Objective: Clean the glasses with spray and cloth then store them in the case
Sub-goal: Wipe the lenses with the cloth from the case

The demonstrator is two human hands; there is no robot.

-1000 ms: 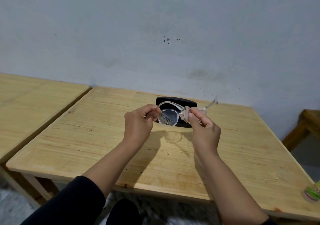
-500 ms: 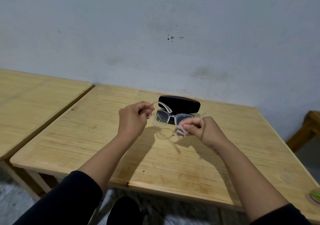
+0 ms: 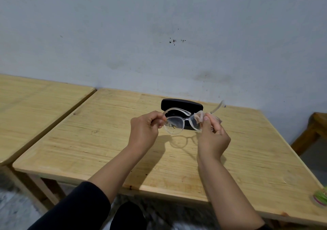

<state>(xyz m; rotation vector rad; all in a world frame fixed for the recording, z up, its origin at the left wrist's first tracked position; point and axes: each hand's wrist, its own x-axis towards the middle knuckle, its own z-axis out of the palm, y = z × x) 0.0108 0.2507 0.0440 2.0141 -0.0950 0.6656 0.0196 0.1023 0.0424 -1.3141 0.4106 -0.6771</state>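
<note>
Both hands are raised over the middle of the wooden table (image 3: 99,146), holding the clear-framed glasses (image 3: 180,121) between them, clear of the tabletop; the left hand (image 3: 144,132), at nine o'clock of the frame, has its fingers curled shut on the left end of the frame where the temple meets it; the right hand (image 3: 213,137), at three o'clock, has its fingertips closed on a small pale cloth (image 3: 200,117) pinched over the right lens, so that lens is mostly hidden; how the cloth sits behind the lens cannot be made out. The left lens shows specks, whether dirt or reflections is unclear; one temple curves back toward the black case (image 3: 182,104), the other juts out toward one o'clock, its tip blurred. The case lies on the table at twelve o'clock of the glasses, its near edge covered by the frame; whether it is open or closed cannot be told. At four o'clock, a green round object (image 3: 321,197) is cut off by the picture's edge; a second table (image 3: 35,102) sits at nine o'clock.
</note>
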